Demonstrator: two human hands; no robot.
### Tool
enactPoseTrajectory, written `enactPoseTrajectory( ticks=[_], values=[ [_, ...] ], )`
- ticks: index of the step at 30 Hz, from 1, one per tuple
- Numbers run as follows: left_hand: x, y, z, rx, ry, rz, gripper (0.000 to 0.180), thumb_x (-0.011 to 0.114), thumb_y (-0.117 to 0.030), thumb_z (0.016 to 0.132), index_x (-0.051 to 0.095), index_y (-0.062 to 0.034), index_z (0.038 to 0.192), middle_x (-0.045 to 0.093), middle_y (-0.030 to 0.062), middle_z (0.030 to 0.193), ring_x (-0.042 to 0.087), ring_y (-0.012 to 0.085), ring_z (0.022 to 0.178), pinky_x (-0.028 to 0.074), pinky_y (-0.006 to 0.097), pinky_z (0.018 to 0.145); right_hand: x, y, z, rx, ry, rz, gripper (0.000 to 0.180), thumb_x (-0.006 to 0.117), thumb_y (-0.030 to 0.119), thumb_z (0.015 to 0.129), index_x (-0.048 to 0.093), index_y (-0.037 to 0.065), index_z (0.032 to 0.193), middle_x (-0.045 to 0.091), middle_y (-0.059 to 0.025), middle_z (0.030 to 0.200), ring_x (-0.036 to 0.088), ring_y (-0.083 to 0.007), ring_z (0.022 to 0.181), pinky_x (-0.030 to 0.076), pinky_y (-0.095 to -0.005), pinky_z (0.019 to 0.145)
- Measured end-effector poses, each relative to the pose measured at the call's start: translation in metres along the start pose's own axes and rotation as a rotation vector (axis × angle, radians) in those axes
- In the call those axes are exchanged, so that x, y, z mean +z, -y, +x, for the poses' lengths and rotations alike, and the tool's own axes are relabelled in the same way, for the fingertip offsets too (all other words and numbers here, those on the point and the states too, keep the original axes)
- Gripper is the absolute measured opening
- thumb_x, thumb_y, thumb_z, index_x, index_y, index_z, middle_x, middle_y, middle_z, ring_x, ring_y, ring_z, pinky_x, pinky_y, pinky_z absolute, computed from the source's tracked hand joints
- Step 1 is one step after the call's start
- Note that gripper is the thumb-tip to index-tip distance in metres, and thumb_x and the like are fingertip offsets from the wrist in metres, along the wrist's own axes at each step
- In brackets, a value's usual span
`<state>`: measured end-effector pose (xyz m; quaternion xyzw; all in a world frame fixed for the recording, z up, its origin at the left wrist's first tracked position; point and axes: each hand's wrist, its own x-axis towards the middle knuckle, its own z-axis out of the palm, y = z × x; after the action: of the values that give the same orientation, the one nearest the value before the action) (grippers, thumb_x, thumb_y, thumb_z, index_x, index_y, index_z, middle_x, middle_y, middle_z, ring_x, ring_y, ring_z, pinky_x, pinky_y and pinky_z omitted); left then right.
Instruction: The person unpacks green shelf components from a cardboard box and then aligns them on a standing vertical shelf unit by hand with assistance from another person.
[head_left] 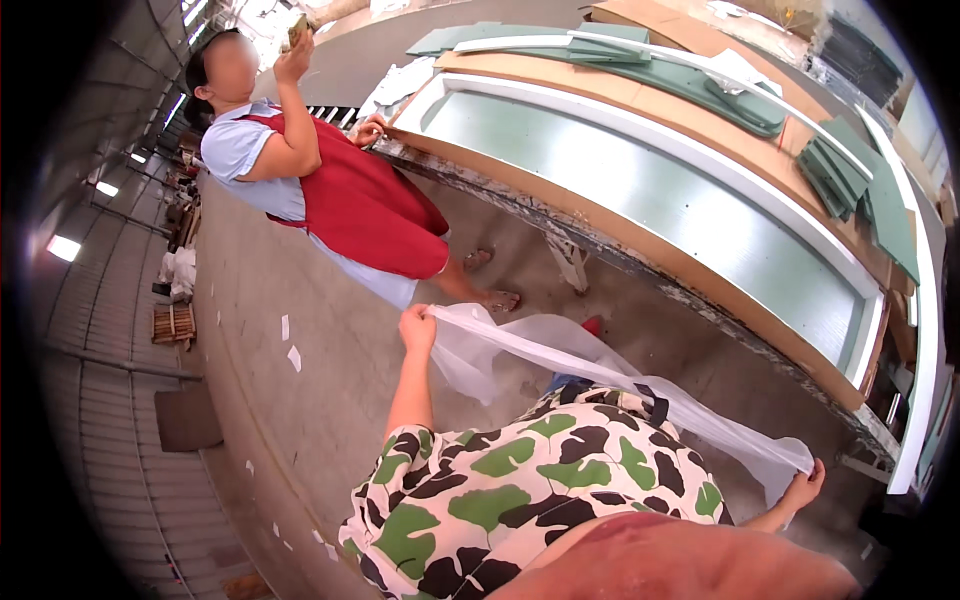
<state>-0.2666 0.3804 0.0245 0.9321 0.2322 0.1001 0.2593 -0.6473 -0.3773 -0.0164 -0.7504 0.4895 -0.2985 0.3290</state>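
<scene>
A thin, translucent white sheet of packing film or foam (pixel 575 355) stretches across the front of my body, its upper edge drawn into a long band. My left hand (pixel 418 328) pinches one end, and loose folds hang below it. At the far right, the other end is gripped by my right hand (pixel 803 487), with a flap drooping beside the fingers. The sheet hangs near my patterned shirt (pixel 560 460), apart from the workbench.
Ahead, a workbench (pixel 640 262) bears a long white-framed panel (pixel 640 205) with a pale green face. Cardboard, green pieces (pixel 835 170) and white strips lie behind it. At left a co-worker in a red apron (pixel 365 205) raises a small object and touches the bench. Paper scraps (pixel 294 358) litter the floor.
</scene>
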Motion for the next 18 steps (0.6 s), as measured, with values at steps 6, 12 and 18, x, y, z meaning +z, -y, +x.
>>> enactPoseTrajectory(
  ticks=[6,12,18],
  values=[
    [0.002,-0.049,0.025,0.067,-0.102,-0.127,0.021,0.064,-0.018,0.076,0.065,-0.0019,0.089,0.061,0.0159,0.087,0.060,0.0280,0.081,0.046,0.035,0.074,0.007,0.002,-0.007,0.123,-0.033,0.051,0.027,0.054,0.006,0.081,0.059,-0.001,0.106,0.060,-0.0081,0.100,0.055,-0.0162,0.089,0.044,-0.0265,0.077],
    [-0.009,-0.094,0.044,0.254,-0.233,-0.332,0.016,0.063,-0.009,0.075,0.063,-0.0034,0.090,0.058,0.0114,0.092,0.056,0.0250,0.088,0.045,0.032,0.076,0.008,0.067,-0.002,0.156,-0.087,0.166,0.026,0.055,0.008,0.084,0.058,0.001,0.108,0.060,-0.0074,0.103,0.056,-0.0147,0.089,0.045,-0.0248,0.073],
    [-0.021,-0.176,0.079,0.555,-0.502,-0.441,0.026,0.058,0.003,0.073,0.061,-0.0024,0.098,0.056,0.0103,0.102,0.055,0.0226,0.096,0.044,0.030,0.085,0.002,0.122,0.013,0.138,-0.279,0.314,0.026,0.052,0.004,0.083,0.058,0.002,0.109,0.060,-0.0049,0.098,0.056,-0.0113,0.081,0.044,-0.0219,0.062]
  ],
)
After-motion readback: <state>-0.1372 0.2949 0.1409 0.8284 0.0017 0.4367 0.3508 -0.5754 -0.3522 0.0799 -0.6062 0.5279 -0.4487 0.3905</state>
